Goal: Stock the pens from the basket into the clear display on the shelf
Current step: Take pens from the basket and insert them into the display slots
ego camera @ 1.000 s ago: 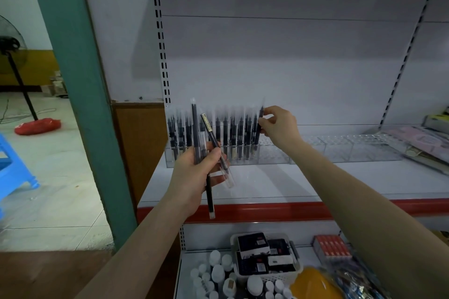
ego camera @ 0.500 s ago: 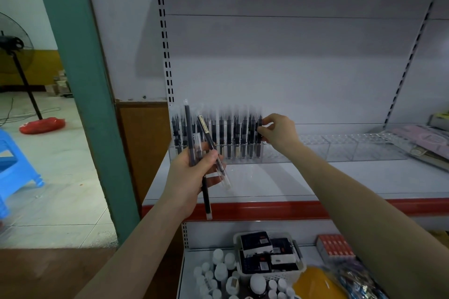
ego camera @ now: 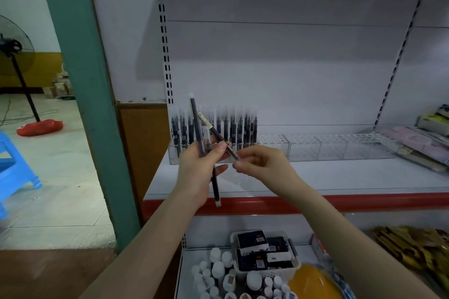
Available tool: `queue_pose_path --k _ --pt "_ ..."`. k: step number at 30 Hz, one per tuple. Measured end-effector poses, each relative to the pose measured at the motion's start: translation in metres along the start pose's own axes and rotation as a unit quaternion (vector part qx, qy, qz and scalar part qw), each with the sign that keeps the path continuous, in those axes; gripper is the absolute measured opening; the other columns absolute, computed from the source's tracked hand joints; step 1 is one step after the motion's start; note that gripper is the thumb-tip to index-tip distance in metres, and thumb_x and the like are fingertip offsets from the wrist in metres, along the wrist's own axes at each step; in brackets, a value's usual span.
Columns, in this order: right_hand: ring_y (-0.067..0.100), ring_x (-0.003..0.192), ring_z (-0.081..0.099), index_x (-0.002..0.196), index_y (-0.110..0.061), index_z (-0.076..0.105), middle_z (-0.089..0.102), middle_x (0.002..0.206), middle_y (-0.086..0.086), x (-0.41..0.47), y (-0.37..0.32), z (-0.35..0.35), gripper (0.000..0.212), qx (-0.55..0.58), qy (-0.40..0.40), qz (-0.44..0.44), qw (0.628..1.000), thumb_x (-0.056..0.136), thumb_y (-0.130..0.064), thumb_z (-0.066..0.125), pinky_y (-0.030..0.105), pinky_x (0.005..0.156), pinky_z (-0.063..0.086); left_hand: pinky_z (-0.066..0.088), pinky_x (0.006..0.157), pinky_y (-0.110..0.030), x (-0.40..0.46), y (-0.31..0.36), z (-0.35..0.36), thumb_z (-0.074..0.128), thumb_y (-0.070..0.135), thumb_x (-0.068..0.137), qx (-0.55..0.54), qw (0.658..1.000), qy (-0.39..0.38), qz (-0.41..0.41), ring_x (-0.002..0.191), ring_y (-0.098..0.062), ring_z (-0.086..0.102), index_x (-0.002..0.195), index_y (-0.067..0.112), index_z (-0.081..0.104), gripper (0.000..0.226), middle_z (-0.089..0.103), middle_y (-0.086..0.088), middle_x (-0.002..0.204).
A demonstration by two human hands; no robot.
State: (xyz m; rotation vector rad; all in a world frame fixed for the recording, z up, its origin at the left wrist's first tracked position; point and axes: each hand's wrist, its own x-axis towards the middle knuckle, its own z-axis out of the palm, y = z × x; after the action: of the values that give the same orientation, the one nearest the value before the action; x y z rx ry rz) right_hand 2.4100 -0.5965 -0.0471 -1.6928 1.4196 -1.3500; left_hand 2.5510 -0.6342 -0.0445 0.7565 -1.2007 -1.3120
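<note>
Head view: my left hand (ego camera: 202, 167) grips a small bunch of slim black pens with clear caps (ego camera: 197, 128), fanned upward. My right hand (ego camera: 261, 161), at 3 o'clock of it, pinches the lower tip of the tilted pen (ego camera: 217, 136). Step: pulling the next pen. Clear acrylic display tray (ego camera: 315, 150) at 12 o'clock is part filled; next move is slotting it upright just right of the standing row.

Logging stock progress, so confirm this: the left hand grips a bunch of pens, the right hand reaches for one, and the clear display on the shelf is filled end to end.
Not end to end. The head view shows pens only in the left section of the clear display; the sections to the right stand empty. The left hand does grip the pens, and the right hand reaches for one.
</note>
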Motion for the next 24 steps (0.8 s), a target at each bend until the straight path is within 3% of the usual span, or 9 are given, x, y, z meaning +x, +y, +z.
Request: queue_pose_path --k 5,9,11,13,15,19,24 --pt "0.012 0.071 0.064 0.089 -0.016 0.066 0.067 0.076 0.004 -0.007 0.001 -0.012 0.011 0.054 0.013 0.055 0.997 0.083 -0.007 0.067 0.026 0.070 0.055 0.057 0.062 -0.027 -0.002 0.014 -0.003 0.056 0.011 0.090 -0.039 0.997 0.057 0.042 0.085 -0.015 0.067 0.095 0.022 0.059 0.012 0.068 -0.003 0.094" --pt "0.009 0.064 0.062 0.084 -0.012 0.065 0.062 0.071 0.001 -0.008 0.002 -0.022 0.009 0.162 0.021 0.110 0.981 0.083 -0.003 0.065 0.024 0.064 0.054 0.056 0.057 -0.022 -0.002 0.016 -0.008 0.056 0.011 0.091 -0.001 0.995 0.074 0.065 0.074 -0.010 0.067 0.097 0.021 0.058 0.012 0.068 -0.003 0.090" --pt "0.008 0.060 0.061 0.082 -0.010 0.063 0.061 0.068 0.001 -0.005 0.000 -0.024 0.007 0.282 0.055 0.135 0.948 0.085 -0.004 0.061 0.021 0.059 0.054 0.054 0.055 -0.021 -0.005 0.013 -0.006 0.055 0.011 0.091 0.013 0.997 0.059 0.055 0.066 -0.007 0.066 0.094 0.019 0.058 0.009 0.067 -0.002 0.087" --pt "0.007 0.055 0.059 0.077 -0.011 0.058 0.059 0.062 -0.001 0.000 -0.001 -0.027 0.012 0.415 0.088 0.148 0.893 0.089 -0.007 0.057 0.019 0.054 0.052 0.052 0.051 -0.019 -0.007 0.009 -0.002 0.054 0.012 0.092 0.042 0.997 0.036 0.046 0.059 -0.004 0.064 0.091 0.017 0.057 0.006 0.066 0.000 0.083" --pt "0.006 0.054 0.060 0.077 -0.012 0.057 0.059 0.062 -0.002 0.006 0.000 -0.029 0.014 0.490 0.105 0.152 0.852 0.090 -0.012 0.056 0.017 0.051 0.051 0.046 0.046 -0.020 -0.009 0.005 0.003 0.053 0.011 0.093 0.063 0.997 0.005 0.047 0.051 -0.005 0.057 0.090 0.012 0.057 0.005 0.065 -0.002 0.077" --pt "0.014 0.066 0.069 0.083 -0.009 0.060 0.068 0.083 0.006 0.014 0.002 -0.042 0.008 0.489 0.151 0.127 0.850 0.089 -0.015 0.058 0.021 0.055 0.055 0.035 0.039 -0.020 -0.010 0.003 0.010 0.049 0.020 0.096 0.063 0.996 -0.021 0.062 0.040 -0.007 0.042 0.085 0.011 0.051 0.014 0.056 -0.003 0.064" --pt "0.016 0.064 0.066 0.084 -0.013 0.056 0.066 0.080 0.007 0.027 0.008 -0.064 0.009 0.332 0.318 0.108 0.882 0.090 -0.017 0.061 0.021 0.057 0.056 0.036 0.038 -0.020 -0.004 0.009 0.011 0.045 0.024 0.097 0.016 1.000 -0.013 -0.007 0.044 -0.009 0.042 0.093 0.014 0.052 0.013 0.052 -0.004 0.068"
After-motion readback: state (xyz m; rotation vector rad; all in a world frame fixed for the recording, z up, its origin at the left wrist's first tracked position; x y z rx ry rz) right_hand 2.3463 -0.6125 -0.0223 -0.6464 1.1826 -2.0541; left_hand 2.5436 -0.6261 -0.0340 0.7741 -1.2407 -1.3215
